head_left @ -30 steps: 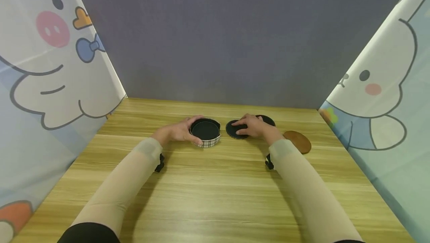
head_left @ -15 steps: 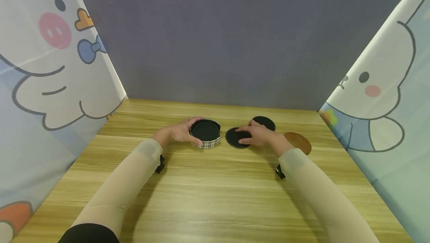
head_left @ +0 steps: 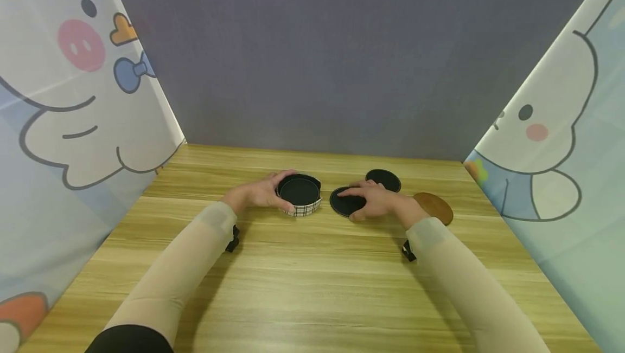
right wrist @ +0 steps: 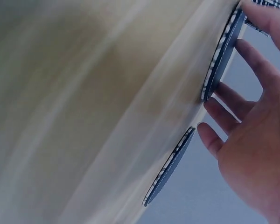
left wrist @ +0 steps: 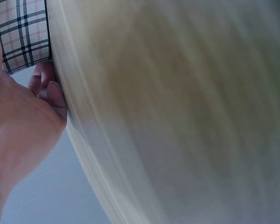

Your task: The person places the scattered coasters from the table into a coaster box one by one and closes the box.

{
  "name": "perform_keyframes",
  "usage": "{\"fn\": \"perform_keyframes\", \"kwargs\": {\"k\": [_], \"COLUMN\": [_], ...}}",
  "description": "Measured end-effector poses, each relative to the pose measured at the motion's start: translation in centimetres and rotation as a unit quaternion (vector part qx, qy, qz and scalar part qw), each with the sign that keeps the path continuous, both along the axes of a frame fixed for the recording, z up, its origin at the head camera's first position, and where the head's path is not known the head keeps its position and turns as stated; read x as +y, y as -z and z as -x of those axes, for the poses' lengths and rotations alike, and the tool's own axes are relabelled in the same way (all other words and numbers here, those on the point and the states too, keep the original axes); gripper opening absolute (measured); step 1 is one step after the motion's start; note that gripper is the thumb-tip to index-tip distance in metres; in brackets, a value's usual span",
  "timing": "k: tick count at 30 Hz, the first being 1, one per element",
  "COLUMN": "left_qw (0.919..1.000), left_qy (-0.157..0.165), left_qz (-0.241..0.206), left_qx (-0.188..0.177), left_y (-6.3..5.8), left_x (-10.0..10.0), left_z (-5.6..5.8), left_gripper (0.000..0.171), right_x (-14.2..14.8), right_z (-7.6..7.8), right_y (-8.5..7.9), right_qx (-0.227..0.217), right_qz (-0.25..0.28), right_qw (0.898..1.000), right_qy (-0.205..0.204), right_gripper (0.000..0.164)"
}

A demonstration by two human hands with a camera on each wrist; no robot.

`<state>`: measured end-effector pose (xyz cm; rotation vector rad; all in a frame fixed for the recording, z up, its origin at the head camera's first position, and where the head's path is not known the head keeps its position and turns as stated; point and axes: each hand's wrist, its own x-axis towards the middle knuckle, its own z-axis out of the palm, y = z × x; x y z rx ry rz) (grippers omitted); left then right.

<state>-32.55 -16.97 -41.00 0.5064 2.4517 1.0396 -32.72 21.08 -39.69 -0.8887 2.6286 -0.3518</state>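
In the head view, my left hand [head_left: 263, 191] grips a round plaid coaster holder [head_left: 304, 211] at its left side, thumb at the near wall and fingers toward the far one. A black disc lies inside the holder. The left wrist view shows its checked wall [left wrist: 24, 35] beside the hand. My right hand [head_left: 377, 200] rests spread fingers on a black round coaster [head_left: 342, 202] lying flat to the right of the holder. The right wrist view shows fingertips [right wrist: 242, 44] touching that coaster's top and rim, fingers fairly straight.
Another black coaster [head_left: 383, 180] lies just behind the right hand. A brown disc [head_left: 434, 207] lies farther right, near the right forearm. The wooden table [head_left: 303, 288] ends at a grey back wall [head_left: 322, 60], with cartoon-printed cloths on both sides.
The coaster under my right hand has slid slightly nearer to me, and the right hand has shifted a little right and nearer. My left hand and the holder stay put.
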Motion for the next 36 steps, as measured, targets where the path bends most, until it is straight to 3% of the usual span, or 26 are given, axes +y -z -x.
{"fn": "perform_keyframes", "kwargs": {"k": [15,21,36], "left_qw": [1.0000,1.0000,0.9999], "left_qy": [-0.001,-0.001,-0.003], "left_qz": [0.000,0.001,0.002], "left_qx": [0.003,0.007,0.011], "left_y": [0.0,0.1,0.1], "left_x": [0.1,0.2,0.1], "left_z": [-0.3,-0.2,-0.1], "left_gripper": [0.128,0.129,0.123], "right_x": [1.3,1.5,-1.3], "right_z": [-0.8,-0.8,-1.0], "right_y": [0.6,0.4,-1.2], "right_qx": [0.018,0.047,0.077], "right_qz": [0.044,0.082,0.146], "right_qw": [0.999,0.995,0.986], "right_qy": [0.015,0.031,0.013], "right_gripper": [0.072,0.071,0.068]}}
